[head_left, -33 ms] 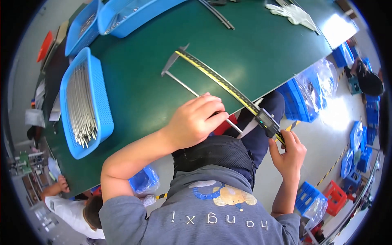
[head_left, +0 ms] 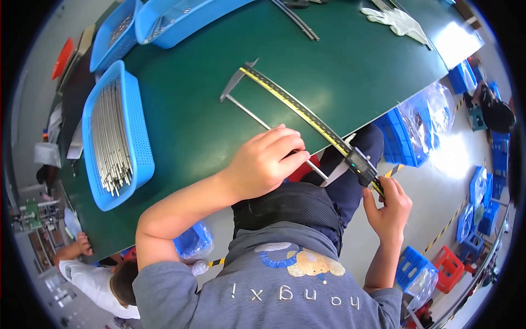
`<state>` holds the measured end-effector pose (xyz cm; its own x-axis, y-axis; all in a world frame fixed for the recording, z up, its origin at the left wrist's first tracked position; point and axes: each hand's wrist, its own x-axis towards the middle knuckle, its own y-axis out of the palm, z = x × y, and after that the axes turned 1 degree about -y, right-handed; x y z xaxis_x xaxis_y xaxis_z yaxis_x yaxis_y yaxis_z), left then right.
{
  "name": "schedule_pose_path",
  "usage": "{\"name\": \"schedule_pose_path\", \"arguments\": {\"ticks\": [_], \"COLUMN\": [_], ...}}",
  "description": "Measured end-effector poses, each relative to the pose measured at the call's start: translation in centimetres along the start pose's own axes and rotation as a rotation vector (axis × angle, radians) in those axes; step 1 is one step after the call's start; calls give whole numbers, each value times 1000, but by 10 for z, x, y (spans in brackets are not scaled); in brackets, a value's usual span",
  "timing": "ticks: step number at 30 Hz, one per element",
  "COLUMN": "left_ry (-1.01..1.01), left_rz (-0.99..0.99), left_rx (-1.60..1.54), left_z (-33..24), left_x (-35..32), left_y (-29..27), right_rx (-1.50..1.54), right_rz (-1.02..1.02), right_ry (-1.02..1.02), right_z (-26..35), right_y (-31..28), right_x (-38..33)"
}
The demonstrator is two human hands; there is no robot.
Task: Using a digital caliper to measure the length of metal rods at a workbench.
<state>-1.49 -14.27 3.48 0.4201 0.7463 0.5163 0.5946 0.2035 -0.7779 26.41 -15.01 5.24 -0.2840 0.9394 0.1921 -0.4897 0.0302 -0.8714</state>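
Note:
My left hand (head_left: 267,163) is closed around the middle of a thin metal rod (head_left: 247,112), its fingers hiding that stretch. The rod lies between the jaws of a long digital caliper (head_left: 300,111) with a yellow-edged beam. One rod end meets the fixed jaw over the green table; the other is at the sliding jaw, above my lap. My right hand (head_left: 390,211) pinches the caliper's near end, just past its display unit (head_left: 359,165). To the left, a blue perforated basket (head_left: 143,148) holds many similar metal rods (head_left: 109,137).
On the green table (head_left: 186,120), two more blue bins (head_left: 192,24) with metal parts stand at the far left. Dark rods (head_left: 298,22) and a white glove (head_left: 397,22) lie at the far side. Blue crates (head_left: 402,137) stand right of the table. A co-worker (head_left: 98,285) is at lower left.

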Motion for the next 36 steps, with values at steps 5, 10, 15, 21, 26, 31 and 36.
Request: {"name": "schedule_pose_path", "arguments": {"ticks": [5,10,15,21,26,31,36], "left_ry": [-13,-23,6,13,13,64,258], "left_rz": [-19,-3,9,26,53,75,127], "left_rx": [-23,41,8,19,10,87,319], "left_z": [1,5,5,2,3,2,-11], "left_x": [0,0,0,-1,3,7,0], "left_y": [0,-9,-7,-13,-12,-10,-17], "right_rx": [37,2,-26,-4,-34,-34,-36], "right_rz": [25,49,34,72,80,70,51], "right_ry": [-10,-47,-22,-35,-26,-60,-18], "right_z": [-3,-2,-4,2,1,3,5], "right_y": [0,2,1,0,-3,-5,11], "right_x": [2,5,-2,0,1,12,8]}}
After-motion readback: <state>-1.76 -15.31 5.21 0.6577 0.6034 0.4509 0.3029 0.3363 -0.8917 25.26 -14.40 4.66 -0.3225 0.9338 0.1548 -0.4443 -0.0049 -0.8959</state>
